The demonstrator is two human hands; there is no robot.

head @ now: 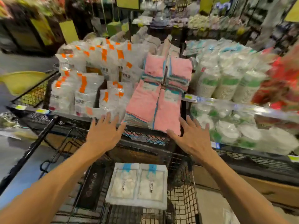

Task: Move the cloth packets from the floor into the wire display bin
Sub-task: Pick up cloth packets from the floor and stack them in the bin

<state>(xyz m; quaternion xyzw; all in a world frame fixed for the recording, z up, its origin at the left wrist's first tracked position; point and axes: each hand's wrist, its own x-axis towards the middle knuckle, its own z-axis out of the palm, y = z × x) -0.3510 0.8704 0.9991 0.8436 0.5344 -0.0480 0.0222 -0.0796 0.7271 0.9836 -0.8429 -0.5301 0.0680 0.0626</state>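
Observation:
Stacks of pink cloth packets (155, 109) with blue edging lie in the black wire display bin (145, 136), and a second pink stack (168, 68) sits behind them. My left hand (103, 131) hovers open at the bin's front rim, just left of the front stack. My right hand (192, 136) is open too, its thumb touching the near right corner of the front stack. Neither hand holds anything. Two white packets (137, 186) with blue tops lie flat on a lower wire shelf between my forearms.
Clear bags with orange labels (84, 84) fill the bin's left part. Stacked paper cups (226, 83) and white plastic ware (234, 131) occupy the shelves to the right. A yellow sign (21, 81) is at the left. The image is motion-blurred.

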